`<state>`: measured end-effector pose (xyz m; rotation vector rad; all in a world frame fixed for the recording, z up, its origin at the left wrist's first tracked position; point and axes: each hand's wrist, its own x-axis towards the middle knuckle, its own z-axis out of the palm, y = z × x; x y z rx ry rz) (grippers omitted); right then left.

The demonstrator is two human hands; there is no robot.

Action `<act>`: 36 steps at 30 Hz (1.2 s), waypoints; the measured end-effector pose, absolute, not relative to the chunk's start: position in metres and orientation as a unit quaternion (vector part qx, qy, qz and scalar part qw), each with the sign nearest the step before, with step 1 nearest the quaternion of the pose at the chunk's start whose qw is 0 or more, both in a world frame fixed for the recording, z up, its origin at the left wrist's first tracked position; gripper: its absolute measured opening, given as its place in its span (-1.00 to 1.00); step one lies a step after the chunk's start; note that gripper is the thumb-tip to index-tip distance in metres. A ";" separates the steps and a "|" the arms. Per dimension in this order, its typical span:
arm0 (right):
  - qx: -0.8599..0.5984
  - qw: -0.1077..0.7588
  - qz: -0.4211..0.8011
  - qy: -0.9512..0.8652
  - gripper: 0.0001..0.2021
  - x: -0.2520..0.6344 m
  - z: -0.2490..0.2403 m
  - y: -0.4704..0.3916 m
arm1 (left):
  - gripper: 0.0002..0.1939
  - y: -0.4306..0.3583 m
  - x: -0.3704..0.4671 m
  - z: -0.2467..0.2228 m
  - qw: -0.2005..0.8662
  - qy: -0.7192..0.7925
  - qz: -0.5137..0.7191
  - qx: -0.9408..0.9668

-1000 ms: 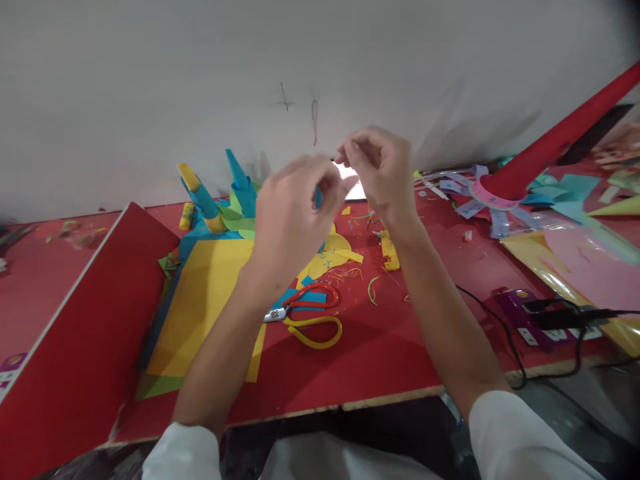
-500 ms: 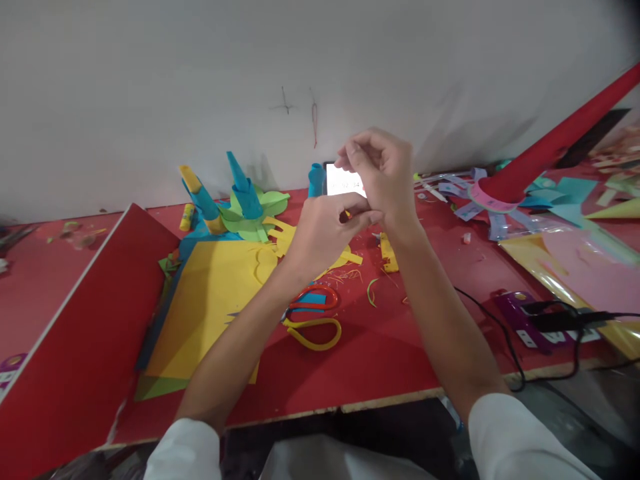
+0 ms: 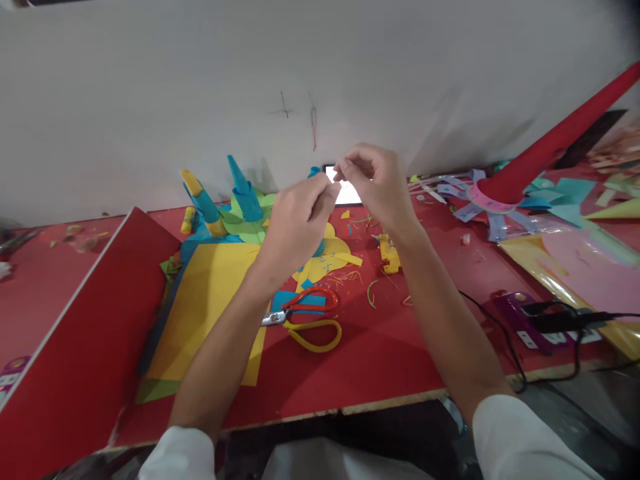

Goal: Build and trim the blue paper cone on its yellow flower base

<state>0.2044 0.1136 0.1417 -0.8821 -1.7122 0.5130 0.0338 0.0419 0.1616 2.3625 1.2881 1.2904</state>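
My left hand is raised above the middle of the table, back turned up, thumb and fingertips pressed together. My right hand faces it with curled fingers, and their fingertips almost meet. Whatever lies in either pinch is too small or hidden to make out. Below them is a yellow paper flower shape, partly covered by my left hand. Scissors with one red and one yellow handle lie nearer me, over a blue paper strip. A phone with a bright screen leans behind my hands.
Yellow sheets and a red board occupy the left. Behind stand blue paper cones on green leaves and a glue stick. Rightward are a red cone, a purple power strip with cables, and paper scraps.
My left hand has moved left and its fingertips have come away from my right wrist, up to the right fingertips. My right hand has lowered slightly. More of the yellow flower and scissors shows.
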 end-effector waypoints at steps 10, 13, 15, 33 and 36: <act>-0.368 0.502 0.226 -0.750 -0.72 0.208 0.135 0.115 | -0.56 0.066 -0.015 0.148 -0.033 0.483 0.448 0.752; -0.361 0.496 0.219 -0.759 -0.68 0.201 0.132 0.116 | -0.94 0.075 -0.017 0.140 -0.017 0.484 0.436 0.759; -0.360 0.494 0.214 -0.762 -0.67 0.197 0.131 0.115 | -0.82 0.078 -0.013 0.138 0.016 0.478 0.436 0.762; -0.348 0.494 0.190 -0.774 -0.74 0.189 0.136 0.105 | -0.94 0.078 0.009 0.142 0.037 0.438 0.490 0.753; -0.347 0.500 0.192 -0.770 -0.76 0.190 0.137 0.105 | -0.95 0.078 0.010 0.141 0.047 0.439 0.510 0.738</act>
